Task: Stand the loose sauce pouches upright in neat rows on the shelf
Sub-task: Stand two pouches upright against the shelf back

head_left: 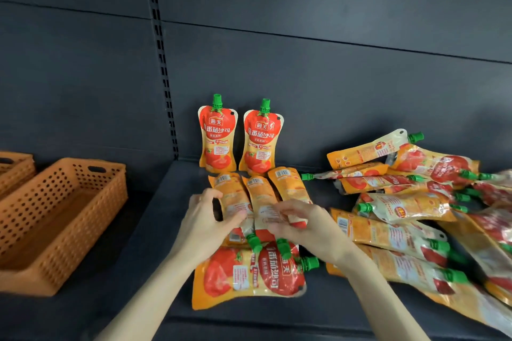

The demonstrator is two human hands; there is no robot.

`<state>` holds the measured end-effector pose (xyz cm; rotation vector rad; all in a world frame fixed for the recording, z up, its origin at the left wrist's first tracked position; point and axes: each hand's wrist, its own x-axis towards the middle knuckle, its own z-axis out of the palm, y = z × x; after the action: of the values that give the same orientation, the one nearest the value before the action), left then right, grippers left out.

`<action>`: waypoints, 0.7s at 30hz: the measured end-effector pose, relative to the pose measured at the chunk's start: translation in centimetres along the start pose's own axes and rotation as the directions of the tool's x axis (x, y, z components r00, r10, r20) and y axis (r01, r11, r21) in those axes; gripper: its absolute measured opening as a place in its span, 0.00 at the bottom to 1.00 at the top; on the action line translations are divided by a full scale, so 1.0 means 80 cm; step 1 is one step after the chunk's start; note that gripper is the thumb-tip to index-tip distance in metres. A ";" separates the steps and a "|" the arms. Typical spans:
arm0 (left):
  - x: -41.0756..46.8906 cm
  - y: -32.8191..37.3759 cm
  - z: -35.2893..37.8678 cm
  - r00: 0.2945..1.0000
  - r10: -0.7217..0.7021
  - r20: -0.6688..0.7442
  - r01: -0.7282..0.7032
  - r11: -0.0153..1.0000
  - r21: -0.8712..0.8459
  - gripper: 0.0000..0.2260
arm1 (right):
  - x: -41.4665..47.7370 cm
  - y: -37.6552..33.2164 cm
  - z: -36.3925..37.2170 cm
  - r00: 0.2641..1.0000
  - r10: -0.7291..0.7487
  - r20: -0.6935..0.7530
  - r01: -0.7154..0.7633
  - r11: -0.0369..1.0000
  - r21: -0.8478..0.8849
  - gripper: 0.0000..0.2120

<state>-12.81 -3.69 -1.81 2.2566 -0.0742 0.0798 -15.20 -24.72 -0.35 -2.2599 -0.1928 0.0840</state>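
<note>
Under my left hand (210, 220) and right hand (303, 223), three flat pouches (288, 188) ran away from me, caps (253, 242) nearest; left gripped the leftmost pouch (232, 196), right pinched the middle pouch (261, 196).

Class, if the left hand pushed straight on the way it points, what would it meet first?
Probably the left flat pouch the left hand holds, then the right upright pouch behind; depth unclear.

I count two upright pouches (219, 138) (261, 144) at the back edge of the shelf (155, 230). Three face-down pouches (260, 196) lie at my two hands, the left hand (206, 219) and the right hand (299, 223). One face-up pouch (243, 277) lies near the front edge. The heap (415, 202) at the right holds ten or more pouches, too tangled for me to count exactly. There are two orange baskets (63, 219) (15, 169) at the left.
</note>
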 end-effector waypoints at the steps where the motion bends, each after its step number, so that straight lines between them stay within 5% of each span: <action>1: -0.004 0.005 0.002 1.000 -0.022 0.003 0.022 1.000 0.011 0.25 | -0.007 0.003 -0.001 0.999 0.012 0.044 -0.013 1.000 0.026 0.25; 8: -0.014 0.011 0.007 0.997 -0.032 -0.073 0.033 0.999 0.006 0.14 | -0.026 0.008 -0.001 0.978 -0.026 0.208 0.020 0.999 0.028 0.39; 12: -0.017 0.013 0.000 0.999 -0.014 0.038 0.013 0.999 0.035 0.19 | -0.033 0.008 0.002 0.989 -0.042 0.140 0.039 0.999 0.021 0.36; 21: -0.020 0.019 -0.020 0.999 0.039 0.019 -0.038 0.998 -0.052 0.16 | -0.041 -0.002 0.010 0.967 -0.224 -0.119 0.222 0.975 -0.034 0.22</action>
<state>-14.56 -3.42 0.26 2.2046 -0.1288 0.0753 -18.56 -24.55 -0.78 -2.2399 -0.3822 -0.1761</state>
